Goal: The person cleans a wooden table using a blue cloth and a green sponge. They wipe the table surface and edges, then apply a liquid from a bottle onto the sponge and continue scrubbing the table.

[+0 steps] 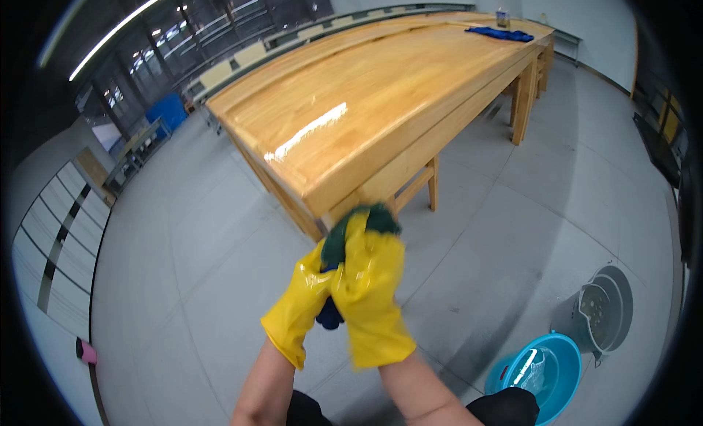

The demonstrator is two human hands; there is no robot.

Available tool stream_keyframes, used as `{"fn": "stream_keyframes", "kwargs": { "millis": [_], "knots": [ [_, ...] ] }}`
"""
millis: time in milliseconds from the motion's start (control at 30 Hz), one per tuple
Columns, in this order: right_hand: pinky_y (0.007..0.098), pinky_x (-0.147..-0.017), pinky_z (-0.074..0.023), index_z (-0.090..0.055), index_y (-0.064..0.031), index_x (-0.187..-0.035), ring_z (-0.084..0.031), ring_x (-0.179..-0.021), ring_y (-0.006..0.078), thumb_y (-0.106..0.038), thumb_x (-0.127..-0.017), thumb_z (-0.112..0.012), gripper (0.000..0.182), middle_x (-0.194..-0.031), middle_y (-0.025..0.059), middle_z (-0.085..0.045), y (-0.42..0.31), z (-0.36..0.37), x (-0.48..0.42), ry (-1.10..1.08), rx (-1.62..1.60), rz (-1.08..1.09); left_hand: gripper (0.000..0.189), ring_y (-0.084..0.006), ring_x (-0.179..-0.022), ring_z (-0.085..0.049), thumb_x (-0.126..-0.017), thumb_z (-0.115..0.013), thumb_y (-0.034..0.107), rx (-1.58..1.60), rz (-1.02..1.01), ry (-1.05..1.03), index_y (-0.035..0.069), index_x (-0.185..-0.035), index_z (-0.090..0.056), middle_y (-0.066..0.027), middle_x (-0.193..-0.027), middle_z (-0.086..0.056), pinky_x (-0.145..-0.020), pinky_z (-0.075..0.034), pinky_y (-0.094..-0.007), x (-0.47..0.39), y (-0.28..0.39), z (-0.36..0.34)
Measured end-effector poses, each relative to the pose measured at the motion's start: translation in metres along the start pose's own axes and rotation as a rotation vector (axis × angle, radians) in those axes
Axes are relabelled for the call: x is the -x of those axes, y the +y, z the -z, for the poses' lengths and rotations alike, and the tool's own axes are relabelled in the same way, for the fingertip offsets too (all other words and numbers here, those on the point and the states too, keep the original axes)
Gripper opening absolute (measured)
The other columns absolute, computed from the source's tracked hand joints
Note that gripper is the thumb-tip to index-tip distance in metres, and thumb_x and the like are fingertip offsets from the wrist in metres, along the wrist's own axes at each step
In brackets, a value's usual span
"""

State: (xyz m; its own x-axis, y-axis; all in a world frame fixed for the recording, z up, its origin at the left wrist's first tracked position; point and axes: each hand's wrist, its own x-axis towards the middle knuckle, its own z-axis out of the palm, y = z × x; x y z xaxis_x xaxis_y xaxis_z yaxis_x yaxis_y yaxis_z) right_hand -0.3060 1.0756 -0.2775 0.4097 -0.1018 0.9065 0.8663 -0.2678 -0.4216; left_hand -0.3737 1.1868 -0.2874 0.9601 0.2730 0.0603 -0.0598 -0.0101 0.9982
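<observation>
Both hands wear yellow rubber gloves and are held together in front of the near corner of a long wooden table point(351, 91). A bunched dark green cloth point(338, 242) is gripped between my left hand point(299, 300) and my right hand point(370, 289). A dark blue bit of material point(329, 315) hangs below the gloves; whether it belongs to the same cloth I cannot tell. The tabletop is glossy and reflects light. At its far end lies a crumpled blue cloth point(500, 34) beside a clear container point(502, 18).
On the floor at the lower right stand a light blue basin point(574, 365) with water and a grey bucket point(568, 316) holding cloudy liquid. A wooden stool point(434, 187) is under the table. A pink bin point(88, 351) is at the left wall.
</observation>
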Motion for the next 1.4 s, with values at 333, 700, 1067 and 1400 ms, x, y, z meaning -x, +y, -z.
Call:
{"fn": "stream_keyframes", "kwargs": {
  "millis": [333, 700, 1067, 1400],
  "knots": [
    [0.0505, -0.070, -0.0465, -0.067, 0.0052, -0.130, -0.062, -0.081, 0.0401, -0.018, -0.085, -0.070, 0.050, -0.095, 0.0180, -0.067, 0.023, -0.008, 0.009, -0.002, -0.086, 0.007, 0.065, -0.0148, -0.113, -0.065, -0.089, -0.078, 0.006, -0.069, 0.017, -0.016, -0.001, -0.150, -0.057, -0.0077, -0.130, -0.070, -0.099, -0.053, -0.0304, -0.009, -0.002, 0.006],
    [0.0473, -0.079, -0.0519, -0.067, 0.0021, -0.131, -0.066, -0.096, 0.0382, -0.006, -0.094, -0.067, 0.037, -0.111, 0.0194, -0.071, 0.013, 0.003, 0.008, -0.046, -0.017, -0.118, 0.070, -0.0190, -0.120, -0.064, -0.085, -0.075, 0.004, -0.099, 0.027, -0.072, -0.002, -0.152, -0.054, -0.0118, -0.136, -0.068, -0.105, -0.050, -0.0315, -0.009, 0.017, 0.004],
    [0.0286, -0.076, -0.0568, -0.073, -0.0045, -0.128, -0.073, -0.085, 0.0164, -0.018, -0.107, -0.067, 0.025, -0.106, 0.0104, -0.078, 0.060, 0.029, 0.045, 0.376, -0.758, -0.978, 0.082, -0.0293, -0.122, -0.067, -0.082, -0.074, 0.013, -0.310, 0.138, -0.003, 0.001, -0.158, -0.049, -0.0222, -0.139, -0.067, -0.102, -0.055, -0.0370, 0.007, 0.016, 0.002],
    [0.0319, -0.088, -0.0594, -0.063, -0.0008, -0.131, -0.074, -0.099, 0.0201, -0.010, -0.106, -0.068, 0.027, -0.114, 0.0130, -0.073, 0.041, 0.031, 0.051, 0.260, -0.434, -0.656, 0.048, -0.0186, -0.099, -0.070, -0.100, -0.071, 0.040, -0.803, 0.176, 0.055, 0.001, -0.128, -0.073, -0.0102, -0.110, -0.076, -0.090, -0.057, -0.0328, 0.028, 0.062, -0.021]
  ]
}}
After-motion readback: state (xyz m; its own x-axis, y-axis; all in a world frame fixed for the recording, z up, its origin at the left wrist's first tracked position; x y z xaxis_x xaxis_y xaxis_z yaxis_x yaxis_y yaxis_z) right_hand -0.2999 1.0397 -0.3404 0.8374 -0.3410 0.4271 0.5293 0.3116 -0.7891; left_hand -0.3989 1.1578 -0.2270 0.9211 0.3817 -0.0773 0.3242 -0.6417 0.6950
